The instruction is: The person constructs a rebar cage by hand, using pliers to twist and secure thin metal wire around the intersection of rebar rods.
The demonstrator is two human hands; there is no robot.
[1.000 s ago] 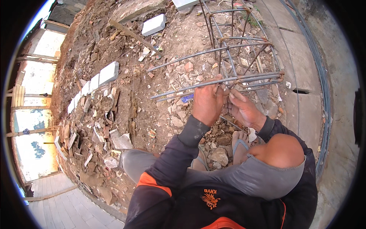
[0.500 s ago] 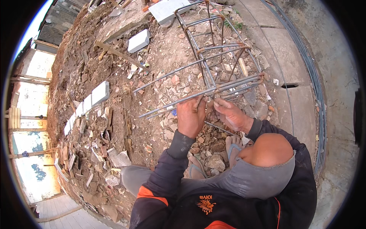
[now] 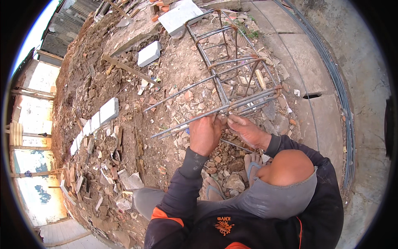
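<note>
White wall panels [image 3: 34,110] are standing along the far left, timber rails crossing them. Next to them, pale blocks [image 3: 109,108] are sitting in a row on broken soil and rubble [image 3: 118,145]. A wooden batten [image 3: 130,69] is lying aslant right of that, a single pale block [image 3: 149,54] resting just beyond it. Two long bar ends of the rebar cage [image 3: 210,65] are jutting out left past the left hand [image 3: 205,135]. That hand is curling its fingers, tips bunching up just under the near crossbars; can't tell whether they're closing fully on steel, contact is hidden. Cage itself is lying on the rubble ahead of the person, near end at the hands; long axis is running away from the body, leaning a bit left toward the far end. Rubble and a pale stick [image 3: 260,79] are showing through its bars. A thin rod [image 3: 238,146] is slanting below the hands, above sandalled feet [image 3: 213,191]. Right hand [image 3: 251,133] is bringing thumb and forefinger nearly together at the same crossbars, close beside the left fingertips; can't tell what's between them. Concrete slabs [image 3: 319,118] are running along the right, a bundle of steel rods [image 3: 349,133] lying beyond them beside the wall base.
</note>
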